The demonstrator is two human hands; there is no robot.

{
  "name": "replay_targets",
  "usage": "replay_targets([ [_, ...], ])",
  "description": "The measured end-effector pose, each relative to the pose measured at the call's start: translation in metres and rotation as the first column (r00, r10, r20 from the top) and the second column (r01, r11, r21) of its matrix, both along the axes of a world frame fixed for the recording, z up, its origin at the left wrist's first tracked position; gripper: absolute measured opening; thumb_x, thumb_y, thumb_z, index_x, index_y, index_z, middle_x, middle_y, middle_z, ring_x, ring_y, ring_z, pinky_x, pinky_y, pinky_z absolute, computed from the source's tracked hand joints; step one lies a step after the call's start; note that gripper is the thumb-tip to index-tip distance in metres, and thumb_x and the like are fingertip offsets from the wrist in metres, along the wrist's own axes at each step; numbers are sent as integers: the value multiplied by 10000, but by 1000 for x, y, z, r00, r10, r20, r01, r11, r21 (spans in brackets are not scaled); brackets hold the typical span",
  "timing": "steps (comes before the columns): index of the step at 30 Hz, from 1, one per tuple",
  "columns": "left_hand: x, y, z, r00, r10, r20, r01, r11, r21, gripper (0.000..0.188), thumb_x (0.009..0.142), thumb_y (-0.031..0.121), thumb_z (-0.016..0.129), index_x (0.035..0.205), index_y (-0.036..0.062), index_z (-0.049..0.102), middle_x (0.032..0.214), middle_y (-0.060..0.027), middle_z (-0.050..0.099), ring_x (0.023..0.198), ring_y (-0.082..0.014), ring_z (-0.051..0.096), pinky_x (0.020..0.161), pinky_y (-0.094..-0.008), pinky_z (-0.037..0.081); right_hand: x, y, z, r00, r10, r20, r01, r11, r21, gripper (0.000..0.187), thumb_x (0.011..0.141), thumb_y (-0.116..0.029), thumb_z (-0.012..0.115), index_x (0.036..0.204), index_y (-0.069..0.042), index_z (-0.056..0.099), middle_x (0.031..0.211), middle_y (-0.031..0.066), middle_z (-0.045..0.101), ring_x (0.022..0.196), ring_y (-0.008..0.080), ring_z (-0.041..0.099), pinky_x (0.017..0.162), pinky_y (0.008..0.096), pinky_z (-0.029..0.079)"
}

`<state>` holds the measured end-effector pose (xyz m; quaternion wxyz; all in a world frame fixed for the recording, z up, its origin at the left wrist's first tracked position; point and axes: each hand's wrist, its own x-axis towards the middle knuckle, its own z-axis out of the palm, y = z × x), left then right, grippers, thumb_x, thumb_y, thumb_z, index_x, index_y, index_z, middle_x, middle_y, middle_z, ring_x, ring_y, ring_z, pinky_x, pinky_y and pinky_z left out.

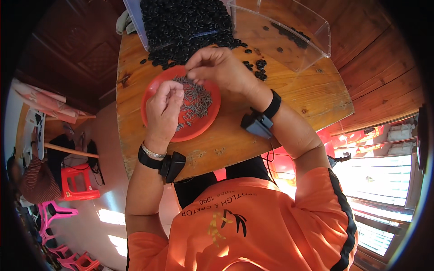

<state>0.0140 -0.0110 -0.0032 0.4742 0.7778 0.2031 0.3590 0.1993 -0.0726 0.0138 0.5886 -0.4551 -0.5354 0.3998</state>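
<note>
A round red plastic dish [212, 118] sits on the wooden table, holding many small grey metal pins or screws [197, 101]. My left hand [163, 110] is over the dish's left side, thumb and index finger pressed together; anything between them is too small to make out. Above the dish's far edge, my right hand [221, 72] is bent with thumb and fingertips drawn together, and its grip is likewise unclear. Just beyond lies a heap of small black oval ring-shaped pieces [185, 29], spilling from a tipped clear plastic bin [136, 22].
A second clear plastic box [312, 49] stands at the far right with black pieces about it. Several loose black pieces [260, 67] lie beside my right wrist. The wooden table [294, 101] ends close to my body. Left on the floor are a red stool [79, 183] and another person [40, 178].
</note>
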Motion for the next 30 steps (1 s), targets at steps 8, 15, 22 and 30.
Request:
replay_targets([
  [8,0,5,-2,993,-100,-59,82,964,-253,144,901,154,501,917,12,518,675,-16,534,563,-57,482,508,-194,402,-23,2,-14,1000,27,6,-27,998,50,106,827,-63,659,920,-14,642,857,16,648,790,72,590,718,219,492],
  [15,-6,14,3,1000,5,-10,-8,935,-353,110,861,115,509,802,39,561,619,13,504,524,-41,443,476,-183,356,-24,-5,-10,746,-149,649,137,988,70,169,822,-182,644,888,-27,652,838,60,636,796,180,601,698,294,477],
  [22,-9,20,5,986,123,109,-65,900,-430,100,851,108,525,784,49,570,611,23,497,514,-39,440,470,-178,349,-34,-6,-21,145,-214,966,10,977,214,142,729,-145,637,835,-51,646,801,110,587,832,282,573,766,363,456],
  [30,-10,15,6,991,123,58,-93,924,-372,110,827,98,553,834,5,611,642,7,504,539,-47,438,491,-189,364,-33,-2,-29,225,-241,944,55,970,235,132,723,-149,645,786,-36,618,821,115,588,845,287,575,764,376,457],
])
